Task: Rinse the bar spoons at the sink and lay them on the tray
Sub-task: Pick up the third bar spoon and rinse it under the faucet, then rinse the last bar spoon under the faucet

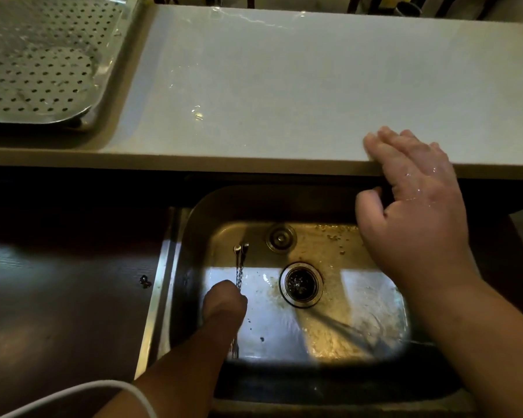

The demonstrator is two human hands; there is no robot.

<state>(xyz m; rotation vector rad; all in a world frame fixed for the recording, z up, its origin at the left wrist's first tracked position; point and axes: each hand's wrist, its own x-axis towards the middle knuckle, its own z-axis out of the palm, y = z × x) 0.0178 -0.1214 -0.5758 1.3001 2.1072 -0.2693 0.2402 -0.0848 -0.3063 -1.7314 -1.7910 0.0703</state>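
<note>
Head view, reading from the left of the frame: a metal tray [103, 95] with a perforated insert sits in the upper left corner on a pale counter [284, 86]; the insert is wet and nothing lies on it. Below it, at the left edge, a dark worktop [58, 282] runs beside the sink [178, 267], and a white cable [109, 384] loops across the lower left.

Lower centre-left, the left hand [224, 303] reaches down into the sink, clenched around the twisted stems of the bar spoons [240, 260]. Their small end caps point toward the far wall of the basin, and their lower ends show just under the wrist. How many spoons are in the bundle is hard to tell; two tips are visible.

Inside the basin, water covers the floor, with brown specks and grime around it. A drain [301, 284] sits at centre, a smaller round plug [280, 238] behind it.

At right, the right hand [414, 194], wet, rests on the counter's front edge, fingers spread flat on top and thumb underneath, holding no object.
</note>
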